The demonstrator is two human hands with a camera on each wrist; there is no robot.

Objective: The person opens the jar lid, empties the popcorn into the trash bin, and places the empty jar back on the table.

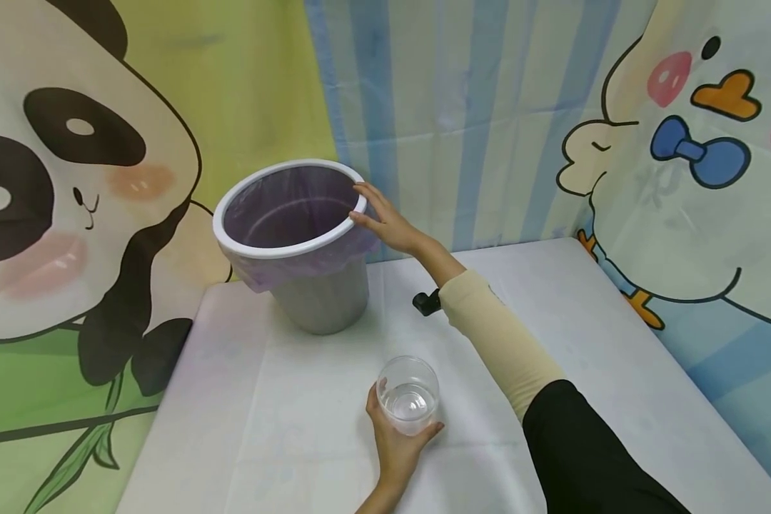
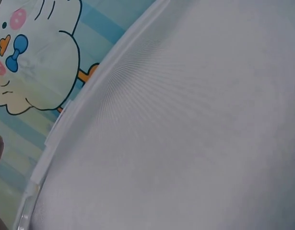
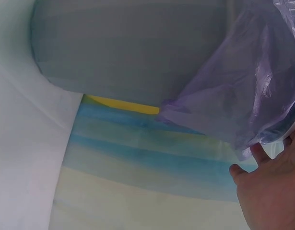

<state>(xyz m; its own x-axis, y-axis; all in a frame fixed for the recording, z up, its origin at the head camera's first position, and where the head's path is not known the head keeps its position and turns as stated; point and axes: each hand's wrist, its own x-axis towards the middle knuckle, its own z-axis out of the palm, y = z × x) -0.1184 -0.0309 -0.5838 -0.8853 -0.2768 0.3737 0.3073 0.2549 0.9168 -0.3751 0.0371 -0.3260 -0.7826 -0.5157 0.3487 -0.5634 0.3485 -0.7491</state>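
My left hand [image 1: 395, 446] holds a clear glass [image 1: 409, 389] near the front of the table, with thumb and fingers round its sides. Clear liquid shows low inside the glass. Farther back stands a grey trash bin [image 1: 324, 303] with a white rim ring [image 1: 263, 251] and a purple plastic liner [image 3: 224, 96] folded over its outside. With fairly straight, spread fingers, my right hand [image 1: 390, 225] touches the right side of that rim. In the right wrist view the right hand [image 3: 272, 187] is beside the liner's edge. Only a bit of the left hand shows in the left wrist view.
A white cloth covers the table [image 1: 308, 400]. Behind it hangs a striped curtain [image 1: 424, 143]; a panda print [image 1: 103, 178] is on the left and a cartoon bird print [image 1: 681, 214] on the right. A small black device [image 1: 427, 303] sits at my right wrist.
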